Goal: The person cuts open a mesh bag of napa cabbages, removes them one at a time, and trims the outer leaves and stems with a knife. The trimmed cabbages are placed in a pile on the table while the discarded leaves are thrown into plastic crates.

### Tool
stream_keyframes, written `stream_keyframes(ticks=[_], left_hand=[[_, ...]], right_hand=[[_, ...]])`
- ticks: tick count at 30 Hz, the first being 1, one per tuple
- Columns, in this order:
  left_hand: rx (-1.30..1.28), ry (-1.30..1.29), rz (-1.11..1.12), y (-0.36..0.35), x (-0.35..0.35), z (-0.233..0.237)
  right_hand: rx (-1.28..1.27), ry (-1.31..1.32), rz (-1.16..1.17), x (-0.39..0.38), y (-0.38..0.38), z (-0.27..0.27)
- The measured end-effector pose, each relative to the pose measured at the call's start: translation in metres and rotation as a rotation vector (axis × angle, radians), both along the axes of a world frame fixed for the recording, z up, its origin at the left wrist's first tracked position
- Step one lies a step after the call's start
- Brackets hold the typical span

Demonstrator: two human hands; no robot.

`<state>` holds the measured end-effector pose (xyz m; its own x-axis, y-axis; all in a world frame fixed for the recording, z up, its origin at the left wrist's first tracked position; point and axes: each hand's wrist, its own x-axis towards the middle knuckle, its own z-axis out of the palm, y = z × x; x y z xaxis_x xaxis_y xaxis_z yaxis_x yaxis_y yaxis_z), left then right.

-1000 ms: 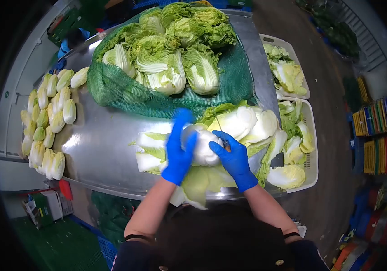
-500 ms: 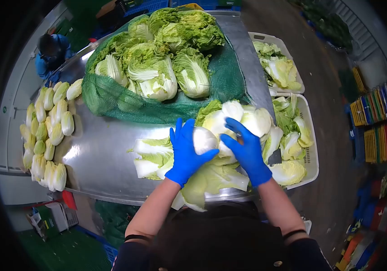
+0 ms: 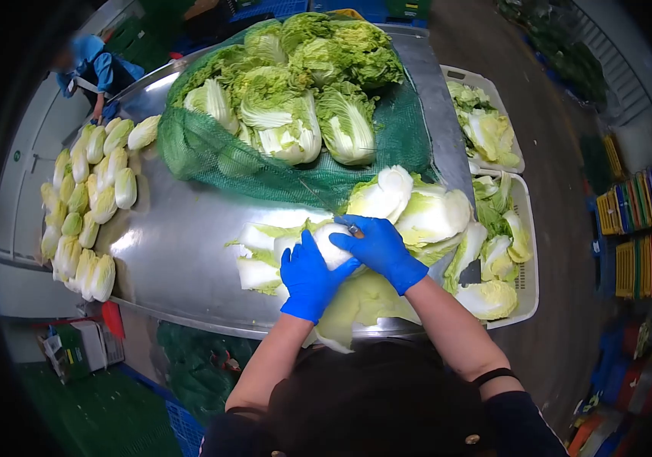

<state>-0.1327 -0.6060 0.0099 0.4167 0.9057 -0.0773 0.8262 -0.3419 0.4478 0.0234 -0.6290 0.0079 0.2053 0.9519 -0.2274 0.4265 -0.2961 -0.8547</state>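
My left hand [image 3: 312, 280] is wrapped round the side of a napa cabbage [image 3: 329, 242], its pale base tilted up toward me. Closed on the brownish handle of a knife [image 3: 355, 229], my right hand [image 3: 380, 254] touches the same cabbage. The thin blade points up and left, partly blurred against the net. Loose cabbage leaves [image 3: 432, 215] are heaped beyond and right of my right hand. More cut leaves [image 3: 259, 259] lie left of the cabbage. A large pale leaf [image 3: 360, 301] spreads below my hands at the table edge.
Untrimmed cabbages [image 3: 280, 122] fill a green net [image 3: 212, 164] on the metal table [image 3: 181, 251]. Several trimmed cabbages [image 3: 86, 206] sit at the left end. White crates [image 3: 525, 293] of leaves flank the right side. Another person [image 3: 101, 65] works at the far left.
My right hand has moved left from the leaf pile to the cabbage, with the knife now showing in it. Leaves have settled on the right. My left hand still holds the cabbage.
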Motion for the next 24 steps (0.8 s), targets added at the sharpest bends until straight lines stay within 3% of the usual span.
stream_keyframes(ticks=[1, 2, 5, 7, 11, 13, 24], left_hand=[[-0.244, 0.058, 0.057, 0.001, -0.002, 0.008], [-0.24, 0.056, 0.067, -0.003, -0.007, 0.004], [-0.141, -0.081, 0.123, -0.011, -0.015, -0.014], [0.139, -0.048, 0.069, -0.018, -0.012, -0.02], [0.231, 0.103, -0.027, -0.015, -0.009, -0.01], [-0.14, 0.1, -0.019, -0.011, -0.006, 0.008], [-0.119, -0.005, -0.015, -0.019, 0.011, 0.005]], right_hand=[[0.025, -0.038, 0.025, -0.004, 0.003, -0.001], [0.03, -0.038, 0.035, -0.007, 0.003, 0.001], [0.033, -0.13, 0.116, -0.012, 0.005, 0.01], [0.01, -0.03, 0.042, -0.01, -0.002, 0.013], [0.068, -0.029, 0.014, -0.007, -0.007, 0.006], [0.051, -0.026, 0.023, -0.007, -0.003, 0.009], [0.038, -0.047, -0.021, 0.012, -0.002, 0.009]])
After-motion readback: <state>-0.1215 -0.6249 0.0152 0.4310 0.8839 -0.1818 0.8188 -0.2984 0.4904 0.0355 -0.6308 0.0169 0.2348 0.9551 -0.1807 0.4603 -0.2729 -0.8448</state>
